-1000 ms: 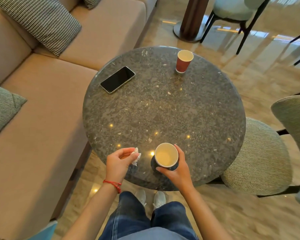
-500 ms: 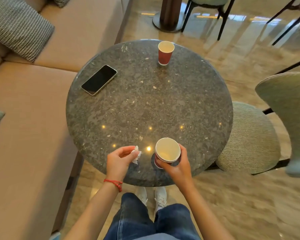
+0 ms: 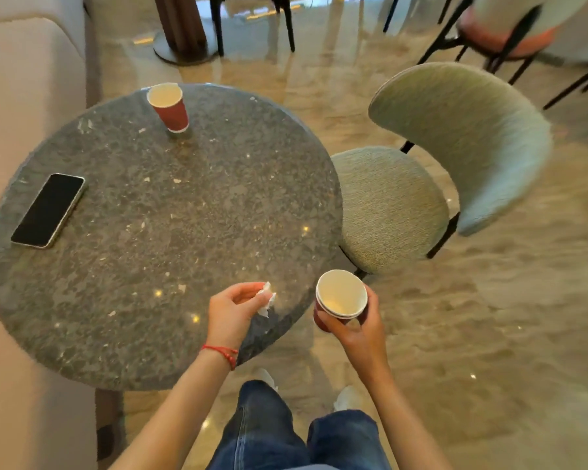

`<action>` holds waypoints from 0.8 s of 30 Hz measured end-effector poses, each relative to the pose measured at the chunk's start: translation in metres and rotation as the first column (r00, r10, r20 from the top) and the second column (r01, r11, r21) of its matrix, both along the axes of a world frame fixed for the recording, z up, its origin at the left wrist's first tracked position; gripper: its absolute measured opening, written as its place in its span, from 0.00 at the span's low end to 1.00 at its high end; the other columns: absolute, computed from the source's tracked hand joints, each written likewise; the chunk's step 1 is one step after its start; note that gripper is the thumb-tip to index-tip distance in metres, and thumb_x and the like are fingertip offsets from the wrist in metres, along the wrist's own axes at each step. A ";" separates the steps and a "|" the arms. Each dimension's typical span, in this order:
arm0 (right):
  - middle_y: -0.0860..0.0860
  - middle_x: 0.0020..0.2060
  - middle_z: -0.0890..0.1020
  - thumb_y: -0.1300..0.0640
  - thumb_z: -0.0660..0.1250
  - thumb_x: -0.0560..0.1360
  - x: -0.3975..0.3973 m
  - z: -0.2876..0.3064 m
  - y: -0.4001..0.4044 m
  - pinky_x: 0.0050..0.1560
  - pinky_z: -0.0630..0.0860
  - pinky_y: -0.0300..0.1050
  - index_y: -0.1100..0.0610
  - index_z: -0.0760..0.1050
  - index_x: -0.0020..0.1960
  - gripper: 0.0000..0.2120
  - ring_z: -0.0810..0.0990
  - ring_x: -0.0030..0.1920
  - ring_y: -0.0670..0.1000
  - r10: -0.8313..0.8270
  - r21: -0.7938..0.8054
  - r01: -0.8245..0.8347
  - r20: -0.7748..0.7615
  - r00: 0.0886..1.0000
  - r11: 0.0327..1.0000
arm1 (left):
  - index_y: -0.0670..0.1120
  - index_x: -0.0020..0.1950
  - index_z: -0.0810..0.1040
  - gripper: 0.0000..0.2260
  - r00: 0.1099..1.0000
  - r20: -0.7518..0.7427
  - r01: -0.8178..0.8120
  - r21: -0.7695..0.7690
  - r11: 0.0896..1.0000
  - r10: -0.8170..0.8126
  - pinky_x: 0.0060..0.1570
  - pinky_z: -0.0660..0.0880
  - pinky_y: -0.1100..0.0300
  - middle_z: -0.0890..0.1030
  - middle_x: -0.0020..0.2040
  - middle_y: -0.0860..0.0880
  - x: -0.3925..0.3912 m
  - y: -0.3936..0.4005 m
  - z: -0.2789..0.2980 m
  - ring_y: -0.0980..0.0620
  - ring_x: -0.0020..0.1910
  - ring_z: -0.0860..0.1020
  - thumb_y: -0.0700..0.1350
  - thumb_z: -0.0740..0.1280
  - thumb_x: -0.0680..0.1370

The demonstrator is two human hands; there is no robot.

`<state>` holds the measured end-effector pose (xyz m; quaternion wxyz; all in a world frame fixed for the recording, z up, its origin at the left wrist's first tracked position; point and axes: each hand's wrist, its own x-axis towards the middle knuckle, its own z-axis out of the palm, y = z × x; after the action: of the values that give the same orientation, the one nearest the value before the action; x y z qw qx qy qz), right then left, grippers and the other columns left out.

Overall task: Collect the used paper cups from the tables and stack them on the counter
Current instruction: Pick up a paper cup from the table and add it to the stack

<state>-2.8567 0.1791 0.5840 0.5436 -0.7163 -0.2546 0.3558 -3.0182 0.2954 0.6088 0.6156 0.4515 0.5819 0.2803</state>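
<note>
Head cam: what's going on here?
A person is clearing cups. The right hand holds a red paper cup, seemingly two nested, off the table edge. The left hand pinches a crumpled tissue over the round stone table. Another red cup and a phone remain on it.
</note>
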 end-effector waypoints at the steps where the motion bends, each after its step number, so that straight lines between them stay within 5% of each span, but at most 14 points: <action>1: 0.42 0.54 0.78 0.61 0.80 0.61 0.009 0.001 -0.011 0.45 0.73 0.27 0.44 0.69 0.57 0.31 0.77 0.52 0.35 -0.036 0.004 0.036 -0.003 0.999 0.999 | 0.49 0.41 0.83 0.06 0.999 -0.004 0.035 0.005 0.999 -0.035 0.37 0.77 0.70 0.84 0.39 0.51 0.013 -0.005 0.001 0.60 0.37 0.82 0.38 0.74 0.69; 13: 0.45 0.48 0.80 0.67 0.78 0.62 0.145 0.009 -0.177 0.38 0.76 0.29 0.48 0.72 0.53 0.27 0.79 0.45 0.37 -0.435 0.062 0.439 -0.073 0.898 0.896 | 0.45 0.44 0.82 0.05 0.910 0.005 0.414 0.030 0.910 -0.415 0.35 0.76 0.70 0.84 0.37 0.49 0.212 -0.119 0.013 0.58 0.36 0.81 0.37 0.73 0.70; 17: 0.38 0.46 0.81 0.63 0.79 0.62 0.193 0.007 -0.233 0.41 0.76 0.30 0.45 0.73 0.53 0.27 0.80 0.48 0.38 -0.558 0.045 0.561 -0.061 0.827 0.827 | 0.43 0.43 0.82 0.04 0.860 0.024 0.507 0.063 0.860 -0.509 0.31 0.74 0.73 0.82 0.29 0.55 0.279 -0.158 0.018 0.64 0.29 0.79 0.36 0.72 0.70; 24: 0.36 0.48 0.81 0.55 0.80 0.59 0.249 0.005 -0.292 0.44 0.75 0.30 0.44 0.72 0.56 0.29 0.80 0.49 0.39 -0.705 0.035 0.709 -0.074 0.705 0.705 | 0.49 0.40 0.82 0.05 0.741 0.004 0.668 0.094 0.738 -0.671 0.28 0.73 0.73 0.82 0.28 0.56 0.375 -0.205 0.023 0.64 0.27 0.78 0.39 0.73 0.70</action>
<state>-2.6081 -0.1125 0.5891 0.6667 -0.7323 0.0435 0.1320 -2.6436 0.0900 0.6317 0.6658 0.6513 0.3566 0.0739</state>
